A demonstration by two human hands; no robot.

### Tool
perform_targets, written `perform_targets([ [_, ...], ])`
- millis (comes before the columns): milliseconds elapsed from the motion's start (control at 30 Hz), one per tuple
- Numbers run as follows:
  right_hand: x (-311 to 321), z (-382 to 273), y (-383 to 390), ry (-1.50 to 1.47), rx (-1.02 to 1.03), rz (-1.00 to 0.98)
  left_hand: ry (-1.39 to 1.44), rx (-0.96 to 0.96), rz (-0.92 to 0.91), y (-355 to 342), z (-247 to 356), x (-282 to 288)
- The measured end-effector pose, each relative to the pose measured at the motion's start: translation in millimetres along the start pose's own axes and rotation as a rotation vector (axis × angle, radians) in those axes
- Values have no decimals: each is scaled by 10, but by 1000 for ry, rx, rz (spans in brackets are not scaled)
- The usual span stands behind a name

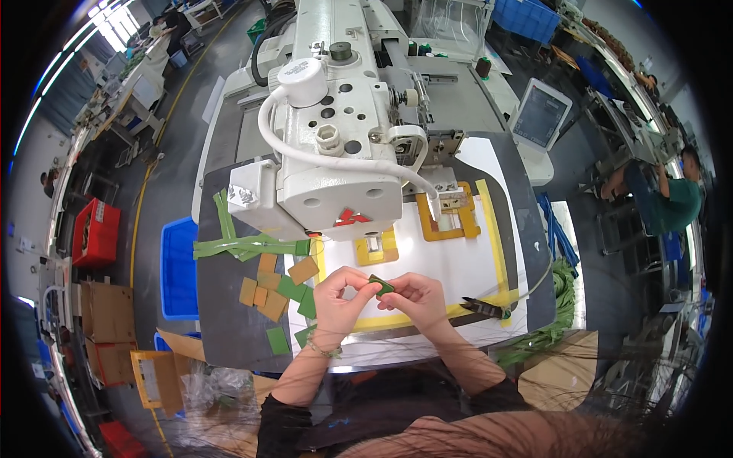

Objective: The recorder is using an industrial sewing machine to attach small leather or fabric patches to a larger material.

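Both grips were pinched on the small green piece (382, 286), as far as I could see: the left hand (340, 299) at its left end, the right hand (420, 299) at its right, neither clearly nearer. It was held above the table (229, 336), toward the front edge, its long axis slanting from far left to near right, just short of the yellow frame (390, 256).

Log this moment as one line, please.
left hand: pinching small green piece | right hand: pinching same piece | nearby: white sewing machine, loose tan rectangles, green rectangles
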State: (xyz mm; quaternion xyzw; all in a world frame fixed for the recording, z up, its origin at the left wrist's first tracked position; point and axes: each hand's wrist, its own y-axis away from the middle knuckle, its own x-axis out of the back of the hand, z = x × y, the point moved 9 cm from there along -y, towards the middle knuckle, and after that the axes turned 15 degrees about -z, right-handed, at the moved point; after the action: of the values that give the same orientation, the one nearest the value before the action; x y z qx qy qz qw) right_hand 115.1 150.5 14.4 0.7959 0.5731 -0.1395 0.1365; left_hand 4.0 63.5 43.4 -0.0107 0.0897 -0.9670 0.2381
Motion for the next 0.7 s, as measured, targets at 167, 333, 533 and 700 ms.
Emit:
perform_targets([
  [167,49,57,-18,-18,-43,22,-85,-13,25,-21,-16,3],
  [333,48,100,15,-51,-84,27,-117,-31,39,9,24,-7],
  [533,50,118,26,-49,-74,22,-225,-78,20,16,73,-15],
  [700,25,83,21,2,-65,21,-229,-86,18,25,65,-3],
])
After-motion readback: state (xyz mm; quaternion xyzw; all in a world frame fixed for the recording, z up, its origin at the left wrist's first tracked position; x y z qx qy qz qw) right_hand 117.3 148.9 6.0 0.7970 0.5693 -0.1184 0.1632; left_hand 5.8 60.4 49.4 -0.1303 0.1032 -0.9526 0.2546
